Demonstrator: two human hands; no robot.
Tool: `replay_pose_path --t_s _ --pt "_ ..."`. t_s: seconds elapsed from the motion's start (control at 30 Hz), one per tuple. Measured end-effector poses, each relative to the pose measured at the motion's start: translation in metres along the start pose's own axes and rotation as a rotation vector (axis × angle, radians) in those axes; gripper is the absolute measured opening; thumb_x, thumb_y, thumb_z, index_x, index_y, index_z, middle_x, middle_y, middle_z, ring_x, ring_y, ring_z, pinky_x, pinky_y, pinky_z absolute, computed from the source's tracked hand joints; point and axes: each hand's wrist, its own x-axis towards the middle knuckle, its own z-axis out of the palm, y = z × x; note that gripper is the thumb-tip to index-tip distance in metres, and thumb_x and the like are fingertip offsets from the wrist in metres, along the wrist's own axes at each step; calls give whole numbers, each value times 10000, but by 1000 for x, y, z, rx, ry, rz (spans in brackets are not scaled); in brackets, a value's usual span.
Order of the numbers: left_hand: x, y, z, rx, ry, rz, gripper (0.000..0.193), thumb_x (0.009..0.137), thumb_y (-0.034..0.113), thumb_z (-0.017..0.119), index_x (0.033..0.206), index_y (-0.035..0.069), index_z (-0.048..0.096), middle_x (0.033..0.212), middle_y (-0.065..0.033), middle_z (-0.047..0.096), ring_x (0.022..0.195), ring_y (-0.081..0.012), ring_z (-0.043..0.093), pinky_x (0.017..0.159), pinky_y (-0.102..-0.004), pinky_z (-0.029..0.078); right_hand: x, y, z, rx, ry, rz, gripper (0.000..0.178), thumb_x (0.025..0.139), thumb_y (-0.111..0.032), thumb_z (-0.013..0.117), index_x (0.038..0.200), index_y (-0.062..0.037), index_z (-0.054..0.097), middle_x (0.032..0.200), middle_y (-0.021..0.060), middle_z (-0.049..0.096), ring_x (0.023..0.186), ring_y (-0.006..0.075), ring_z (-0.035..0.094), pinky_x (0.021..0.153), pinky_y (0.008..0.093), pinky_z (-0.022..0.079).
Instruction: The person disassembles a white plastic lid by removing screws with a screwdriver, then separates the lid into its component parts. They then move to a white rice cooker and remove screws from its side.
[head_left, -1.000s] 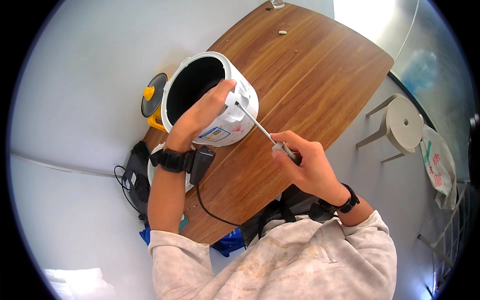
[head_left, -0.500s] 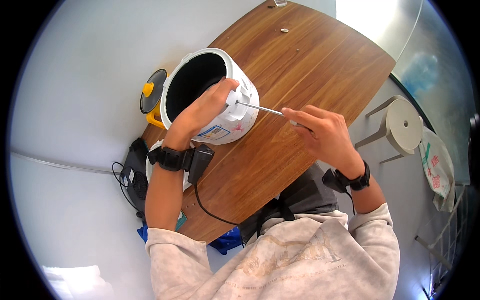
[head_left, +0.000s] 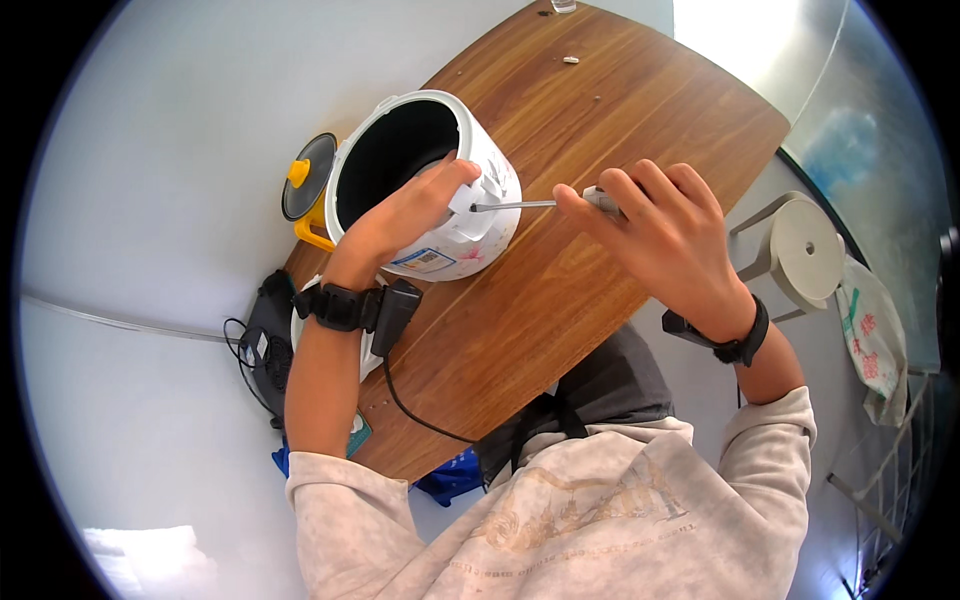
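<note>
Brown wood makes up the table [head_left: 640,110], and it runs long and slanted, with a round far corner on the right. Pale wall [head_left: 180,180] stands close along the table's left side. On the right, past the long edge, there is grey floor with a cream stool [head_left: 810,245] and a white bag [head_left: 875,335] beside it. Wide bare wood lies past the white pot [head_left: 497,175] and to its right, so most of the room to move is there. The left side is tight: a yellow pot [head_left: 313,235] with a dark lid [head_left: 312,180] is just beside the white pot, and a black thing [head_left: 265,335] with a cord is near the table's left edge.

The white pot sits on the left part of the table, and its dark inside shows. The left hand [head_left: 420,205] is right on it, gripping the rim; some fingers are hard to see. The right hand [head_left: 670,230] is off to the right, well apart from the pot, over the wood near the long edge. Its thumb and fingers pinch the handle of a screwdriver [head_left: 525,205]. The thin metal rod points left, and its tip meets the pot's side, just below the left hand.
</note>
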Motion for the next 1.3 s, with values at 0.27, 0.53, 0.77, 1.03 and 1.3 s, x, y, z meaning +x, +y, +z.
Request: replay_pose_path --t_s 0.27,0.53,0.77,1.03,1.3 --pt "22 -39 -4 445 -51 587 294 1004 125 488 1273 6 494 1221 -275 603 1007 -390 639 894 -445 531 -20 -9 -14 713 -418 565 353 842 -89 719 1192 -93 669 939 68 613 890 275 638 764 386 519" --pt "25 -40 -6 485 -31 697 294 942 -36 535 1230 8 499 1130 -291 610 958 -452 655 818 -469 560 -31 -24 -18 835 -436 592 284 897 -156 728 1161 -66 670 910 132 685 815 340 667 717 389 529" --pt "0 -4 -1 -33 -6 75 459 1012 392 467 1196 -18 560 1094 -122 614 960 -236 556 918 -344 448 -42 -20 -17 1252 -549 774 295 950 -187 698 1197 -26 684 802 103 698 702 185 657 641 315 502" --pt "-1 -1 -1 -48 -16 79 576 977 523 445 1172 -4 573 1067 -76 575 972 -193 492 944 -315 391 -52 -26 -5 1937 -369 1136 318 1003 -170 612 1277 -10 634 853 16 664 690 74 635 522 215 472" --pt "9 -11 -7 20 -41 87 647 966 582 456 1253 6 524 1182 -140 549 1092 -257 484 993 -371 383 -44 -47 -2 1941 -553 1019 325 1038 -197 592 1310 -19 599 800 15 653 535 47 529 456 198 400"
